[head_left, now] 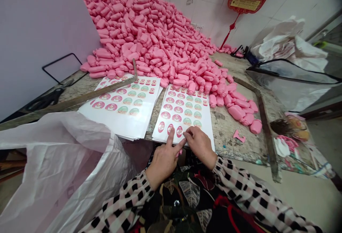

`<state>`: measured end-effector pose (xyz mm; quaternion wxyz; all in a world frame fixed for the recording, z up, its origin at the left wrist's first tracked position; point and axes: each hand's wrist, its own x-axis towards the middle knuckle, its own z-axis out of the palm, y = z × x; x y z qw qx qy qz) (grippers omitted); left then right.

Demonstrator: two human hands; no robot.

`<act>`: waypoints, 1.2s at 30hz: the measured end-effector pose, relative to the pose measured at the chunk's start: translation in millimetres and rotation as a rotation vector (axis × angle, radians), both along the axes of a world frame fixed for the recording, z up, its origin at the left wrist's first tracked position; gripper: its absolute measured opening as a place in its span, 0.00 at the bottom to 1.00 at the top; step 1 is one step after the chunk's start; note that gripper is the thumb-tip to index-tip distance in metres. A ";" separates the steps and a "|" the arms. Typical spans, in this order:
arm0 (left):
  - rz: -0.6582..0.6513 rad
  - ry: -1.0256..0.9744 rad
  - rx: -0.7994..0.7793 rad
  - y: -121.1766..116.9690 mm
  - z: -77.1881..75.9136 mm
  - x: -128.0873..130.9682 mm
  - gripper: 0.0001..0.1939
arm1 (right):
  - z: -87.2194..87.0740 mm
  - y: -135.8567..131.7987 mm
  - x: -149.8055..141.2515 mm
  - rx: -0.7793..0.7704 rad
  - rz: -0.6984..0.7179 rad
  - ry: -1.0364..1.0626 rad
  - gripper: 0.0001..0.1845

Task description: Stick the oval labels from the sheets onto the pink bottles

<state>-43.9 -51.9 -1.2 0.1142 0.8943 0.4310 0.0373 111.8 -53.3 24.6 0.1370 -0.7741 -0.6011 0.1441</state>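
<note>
A sheet of stickers (207, 119) lies on a stack at the table's front edge, printed with rows of pink and green labels. My left hand (162, 161) rests over its lower edge, index finger and thumb stretched onto the oval stickers. Under that hand a bit of a small pink bottle (180, 152) shows, mostly hidden by the curled fingers. My right hand (199, 142) is closed in a pinch beside an oval sticker (179, 131), close to the left thumb; what its fingertips hold is too small to make out.
Many pink bottles (149, 33) are heaped against the wall. Left of my hands lies another stack of sticker sheets (128, 124), with a wooden strip (107, 89) across it. Scissors (48, 98) lie farther left, above a white plastic bag (88, 161). A wooden bar (264, 119) edges the right side.
</note>
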 end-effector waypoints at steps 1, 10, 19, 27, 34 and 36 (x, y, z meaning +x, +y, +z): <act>0.002 -0.004 0.003 0.0 -0.3 -0.1 0.32 | -0.8 -0.7 0.0 -0.002 -0.003 0.014 0.12; -0.005 -0.012 0.038 -1.9 -1.6 -0.4 0.33 | -5.9 2.8 2.6 0.005 -0.038 0.100 0.11; -0.003 -0.042 0.019 -2.3 -5.1 -1.4 0.34 | -5.0 3.8 1.8 -0.001 -0.066 0.099 0.11; 0.003 -0.086 -0.013 -3.0 -3.9 -1.9 0.34 | -2.2 10.0 5.4 -0.048 -0.040 0.075 0.12; 0.009 -0.053 0.010 -3.2 -3.6 -1.0 0.35 | 6.5 16.7 3.2 -0.125 -0.049 0.049 0.16; 0.015 -0.037 0.018 -3.4 -3.7 -0.6 0.35 | 8.9 17.9 1.2 -0.141 -0.075 0.039 0.16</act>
